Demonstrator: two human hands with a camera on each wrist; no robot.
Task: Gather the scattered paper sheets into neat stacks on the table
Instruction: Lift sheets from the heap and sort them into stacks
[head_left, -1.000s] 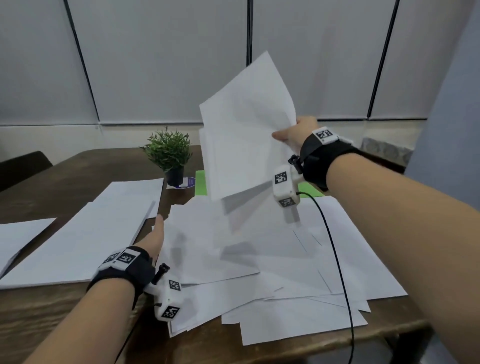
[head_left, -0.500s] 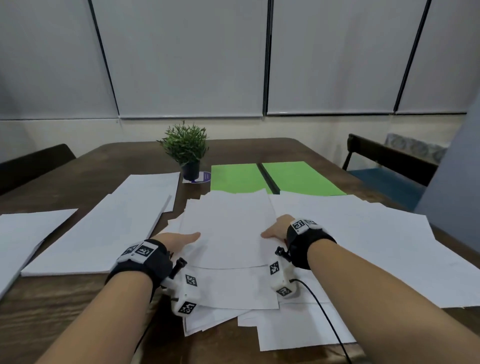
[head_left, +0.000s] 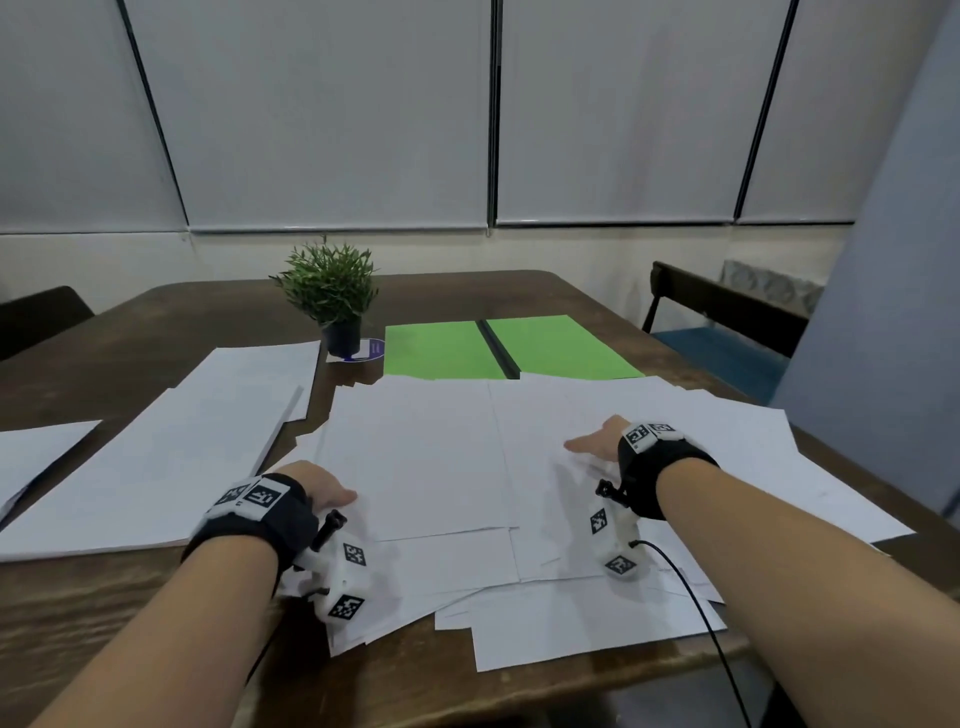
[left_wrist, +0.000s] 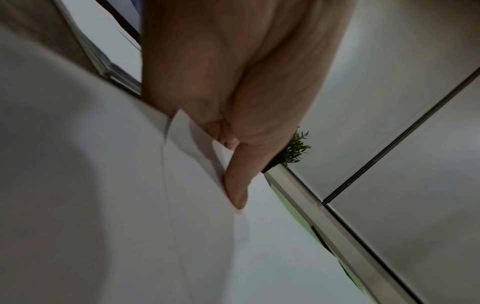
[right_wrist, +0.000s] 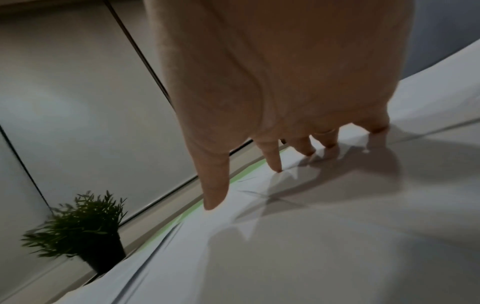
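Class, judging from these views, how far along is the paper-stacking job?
Done: a fairly squared stack lies at the left of the table. In hand: the left hand pinches sheet edges of the middle pile, while the right hand rests spread fingertips on it. Left: that pile is fanned out, corners jutting toward the near edge.

Both forearms extended forward, wrists banded. Left hand (head_left: 317, 488) low, thumb (left_wrist: 237, 185) extended, fingers tucked under a sheet edge, pinching it. Right hand (head_left: 597, 441) further forward, fingers (right_wrist: 272, 158) straight and spread, tips pressing down.
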